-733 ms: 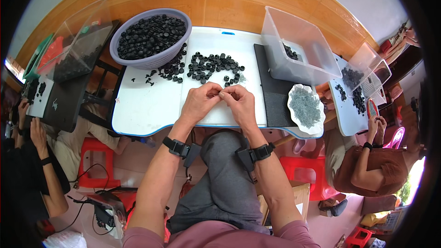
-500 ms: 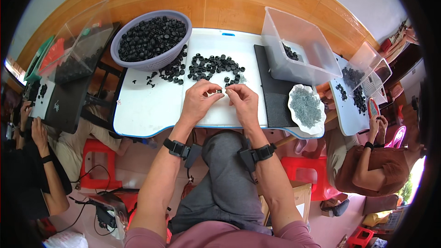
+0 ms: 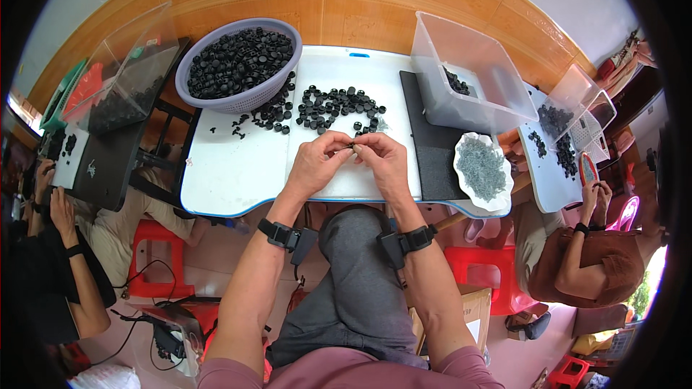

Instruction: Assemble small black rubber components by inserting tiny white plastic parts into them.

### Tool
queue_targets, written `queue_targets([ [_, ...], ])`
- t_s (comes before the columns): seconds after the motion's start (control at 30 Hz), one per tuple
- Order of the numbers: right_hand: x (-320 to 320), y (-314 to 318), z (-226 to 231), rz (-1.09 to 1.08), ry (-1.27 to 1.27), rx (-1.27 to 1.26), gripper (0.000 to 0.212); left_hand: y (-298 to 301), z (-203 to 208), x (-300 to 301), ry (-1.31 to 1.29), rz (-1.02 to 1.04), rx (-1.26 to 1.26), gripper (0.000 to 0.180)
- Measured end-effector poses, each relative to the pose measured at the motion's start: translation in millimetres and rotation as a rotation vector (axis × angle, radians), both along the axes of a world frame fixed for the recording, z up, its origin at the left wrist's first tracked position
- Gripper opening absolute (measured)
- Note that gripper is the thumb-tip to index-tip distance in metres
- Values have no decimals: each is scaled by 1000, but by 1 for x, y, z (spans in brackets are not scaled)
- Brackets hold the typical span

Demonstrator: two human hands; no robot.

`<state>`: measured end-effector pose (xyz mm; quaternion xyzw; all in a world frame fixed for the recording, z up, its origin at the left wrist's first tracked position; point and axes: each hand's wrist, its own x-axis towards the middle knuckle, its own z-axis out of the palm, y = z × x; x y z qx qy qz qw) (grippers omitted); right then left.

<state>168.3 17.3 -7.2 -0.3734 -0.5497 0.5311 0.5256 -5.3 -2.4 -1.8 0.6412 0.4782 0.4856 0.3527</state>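
Over the white table (image 3: pixel 231 173), two bare hands meet, fingertip to fingertip. The left hand (image 3: pixel 317 162) pinches a small black piece (image 3: pixel 352 145) with its thumb and finger. The right hand (image 3: pixel 383 162) has its fingertips right up against that same piece, bent close together. Whether they grip the piece itself or some tiny thing is too small to see. So the piece is up in the fingers, above the table, and not set down yet

Just past the hands lies a loose bunch of black caps (image 3: pixel 339 106), turned all ways. A few clear bits (image 3: pixel 383 124) lie by the right end of the bunch. To the left, a big purple-grey basket (image 3: pixel 267 95) is heaped with more black parts (image 3: pixel 238 61), and some lie loose beside it. To the right, a white wavy dish (image 3: pixel 492 204) is full of thin clear bits. Behind it, a clear box (image 3: pixel 490 104) stands at least partly on a black mat (image 3: pixel 432 151), with just a small pile in it

The piece in the fingers looks only part way done, as both hands are busy with it. A great many more seem left, since the basket is so full. Which ones are done, if any, is hard to say
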Motion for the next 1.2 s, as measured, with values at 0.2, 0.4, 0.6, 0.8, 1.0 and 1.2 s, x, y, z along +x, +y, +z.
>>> queue_targets([
  [0.2,4,2,-1,48,-3,-45,12,-1,0,1,12,-29,-25,23],
  [0.4,3,0,-2,-25,-28,-27,13,2,0,2,103,11,122,30],
  [0.6,4,4,-9,-430,189,72,14,18,0,7,175,121,12,27],
  [0.8,4,3,-13,-416,182,73,14,27,4,31,508,242,-34,29],
  [1.0,-2,3,-17,-381,185,105,14,19,-4,31,373,262,65,25],
  [1.2,-6,-3,-12,-421,-102,160,11,13,-7,27,177,279,100,22],
])
